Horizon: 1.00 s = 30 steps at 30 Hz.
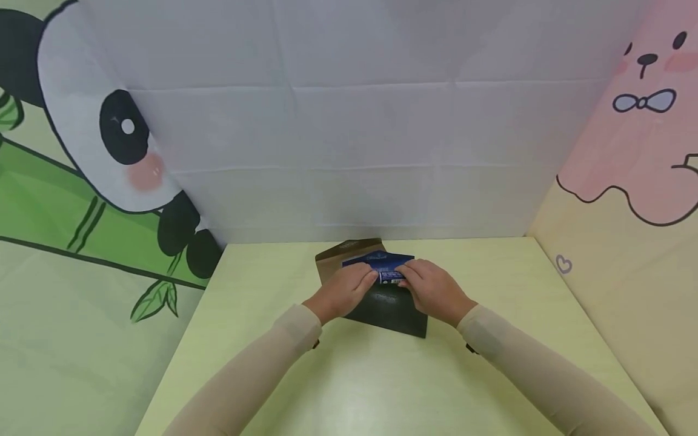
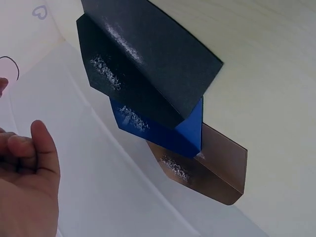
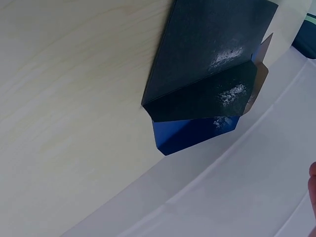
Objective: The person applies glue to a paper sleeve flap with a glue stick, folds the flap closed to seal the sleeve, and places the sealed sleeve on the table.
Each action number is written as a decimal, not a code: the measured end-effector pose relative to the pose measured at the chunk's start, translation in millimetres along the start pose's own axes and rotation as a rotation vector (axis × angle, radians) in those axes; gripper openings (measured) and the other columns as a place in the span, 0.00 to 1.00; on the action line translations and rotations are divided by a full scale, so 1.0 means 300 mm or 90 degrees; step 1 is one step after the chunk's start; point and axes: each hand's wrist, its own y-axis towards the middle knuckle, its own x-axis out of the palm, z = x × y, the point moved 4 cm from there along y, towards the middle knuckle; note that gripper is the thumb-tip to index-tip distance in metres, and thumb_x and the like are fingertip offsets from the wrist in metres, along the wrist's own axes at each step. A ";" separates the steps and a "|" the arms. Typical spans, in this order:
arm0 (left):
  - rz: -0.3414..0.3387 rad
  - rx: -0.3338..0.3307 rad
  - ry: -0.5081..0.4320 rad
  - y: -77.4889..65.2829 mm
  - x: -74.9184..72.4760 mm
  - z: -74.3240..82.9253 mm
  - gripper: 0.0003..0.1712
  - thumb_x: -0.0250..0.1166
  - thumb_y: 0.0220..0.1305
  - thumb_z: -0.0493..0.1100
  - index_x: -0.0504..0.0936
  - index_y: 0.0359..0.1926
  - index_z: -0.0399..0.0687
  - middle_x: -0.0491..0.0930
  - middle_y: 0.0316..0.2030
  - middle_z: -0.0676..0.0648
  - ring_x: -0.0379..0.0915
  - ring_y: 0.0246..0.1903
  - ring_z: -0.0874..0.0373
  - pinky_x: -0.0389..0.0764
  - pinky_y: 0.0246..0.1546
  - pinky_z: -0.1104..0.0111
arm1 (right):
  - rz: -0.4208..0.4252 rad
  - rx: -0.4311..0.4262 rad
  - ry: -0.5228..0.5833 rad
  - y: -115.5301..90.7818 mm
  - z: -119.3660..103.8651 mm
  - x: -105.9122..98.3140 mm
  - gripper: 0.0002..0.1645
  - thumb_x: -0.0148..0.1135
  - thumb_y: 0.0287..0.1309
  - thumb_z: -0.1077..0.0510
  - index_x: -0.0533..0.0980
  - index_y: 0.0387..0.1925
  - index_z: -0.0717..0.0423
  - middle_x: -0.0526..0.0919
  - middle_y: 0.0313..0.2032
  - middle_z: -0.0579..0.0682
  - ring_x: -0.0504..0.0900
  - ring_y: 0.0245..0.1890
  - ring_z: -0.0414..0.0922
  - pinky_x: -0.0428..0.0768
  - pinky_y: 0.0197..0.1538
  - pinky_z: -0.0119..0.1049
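Both hands meet over a dark envelope [image 1: 388, 307], holding a small blue tube with white print [image 1: 391, 277] between them. My left hand [image 1: 345, 287] grips its left end and my right hand [image 1: 433, 290] its right end. Behind the tube, a blue envelope [image 1: 376, 259] lies across a brown envelope [image 1: 327, 266]. In the left wrist view all three flaps are open, with the dark envelope [image 2: 163, 54] on top and the left hand [image 2: 29, 182] at the edge, fingers curled. The right wrist view shows the same stack, with a fingertip [image 3: 312, 192] at the edge; the tube is out of both wrist views.
The pale wooden table [image 1: 262, 290] reaches back to a creased white sheet [image 1: 371, 133]. A wall with a panda picture [image 1: 82, 109] stands at left, and one with a pink animal picture [image 1: 643, 139] at right.
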 end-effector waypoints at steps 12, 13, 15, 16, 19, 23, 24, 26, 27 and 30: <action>0.009 -0.009 -0.012 0.002 -0.012 -0.001 0.18 0.68 0.91 0.53 0.86 0.66 0.46 0.85 0.50 0.50 0.77 0.45 0.58 0.84 0.51 0.63 | -0.039 0.015 -0.002 -0.012 0.017 0.019 0.24 0.83 0.75 0.55 0.86 0.63 0.64 0.93 0.54 0.58 0.94 0.52 0.52 0.96 0.63 0.47; 0.013 -0.005 -0.009 0.003 -0.014 0.003 0.18 0.69 0.90 0.52 0.86 0.66 0.45 0.86 0.50 0.49 0.77 0.46 0.58 0.84 0.52 0.63 | -0.043 0.016 -0.002 -0.013 0.018 0.023 0.24 0.83 0.76 0.55 0.86 0.63 0.64 0.93 0.54 0.58 0.93 0.52 0.52 0.96 0.63 0.46; 0.019 -0.006 -0.007 0.004 -0.017 0.011 0.16 0.68 0.91 0.50 0.86 0.64 0.45 0.86 0.50 0.47 0.77 0.46 0.58 0.85 0.51 0.62 | -0.044 0.019 -0.003 -0.013 0.018 0.026 0.24 0.82 0.76 0.55 0.85 0.63 0.64 0.92 0.55 0.58 0.93 0.53 0.52 0.96 0.64 0.46; 0.021 -0.008 -0.007 0.004 -0.018 0.014 0.15 0.67 0.91 0.50 0.86 0.63 0.45 0.87 0.50 0.47 0.78 0.45 0.57 0.85 0.51 0.62 | -0.042 0.020 -0.003 -0.013 0.018 0.027 0.24 0.82 0.76 0.55 0.85 0.63 0.64 0.92 0.55 0.58 0.93 0.53 0.52 0.96 0.64 0.46; 0.022 -0.023 -0.001 0.003 -0.020 0.018 0.14 0.64 0.93 0.51 0.86 0.60 0.45 0.88 0.49 0.47 0.79 0.46 0.57 0.87 0.53 0.60 | -0.028 0.017 0.001 -0.010 0.015 0.028 0.24 0.83 0.75 0.56 0.85 0.63 0.64 0.92 0.54 0.57 0.93 0.52 0.52 0.96 0.63 0.46; 0.021 -0.041 0.013 0.002 -0.012 0.010 0.19 0.56 0.97 0.52 0.85 0.48 0.47 0.84 0.40 0.49 0.76 0.40 0.57 0.83 0.47 0.60 | -0.004 0.007 0.004 -0.007 0.010 0.026 0.24 0.85 0.72 0.58 0.86 0.61 0.65 0.92 0.53 0.58 0.93 0.52 0.53 0.96 0.62 0.47; 0.023 -0.045 0.016 0.002 -0.010 0.007 0.21 0.55 0.98 0.53 0.84 0.45 0.47 0.82 0.37 0.50 0.75 0.38 0.58 0.81 0.45 0.61 | 0.000 0.004 0.003 -0.007 0.009 0.026 0.24 0.85 0.72 0.58 0.86 0.61 0.65 0.92 0.53 0.58 0.93 0.52 0.53 0.96 0.61 0.47; 0.030 -0.055 0.014 0.002 -0.008 0.001 0.25 0.52 0.98 0.54 0.83 0.41 0.48 0.76 0.32 0.51 0.72 0.35 0.58 0.77 0.42 0.62 | 0.002 0.003 -0.001 -0.006 0.006 0.025 0.25 0.86 0.71 0.58 0.86 0.62 0.65 0.92 0.54 0.58 0.93 0.52 0.53 0.96 0.62 0.47; 0.036 -0.058 0.012 0.003 -0.010 0.000 0.26 0.52 0.98 0.54 0.83 0.40 0.48 0.76 0.31 0.52 0.72 0.34 0.58 0.76 0.41 0.63 | 0.002 0.003 -0.002 -0.005 0.005 0.024 0.26 0.86 0.70 0.58 0.86 0.62 0.65 0.92 0.54 0.58 0.93 0.52 0.53 0.96 0.62 0.47; 0.044 -0.069 -0.003 0.010 -0.018 -0.006 0.30 0.49 0.99 0.56 0.86 0.41 0.46 0.83 0.32 0.49 0.75 0.34 0.58 0.78 0.42 0.63 | 0.004 0.005 -0.010 -0.004 0.007 0.020 0.26 0.85 0.72 0.58 0.85 0.63 0.65 0.92 0.55 0.59 0.93 0.53 0.53 0.96 0.62 0.48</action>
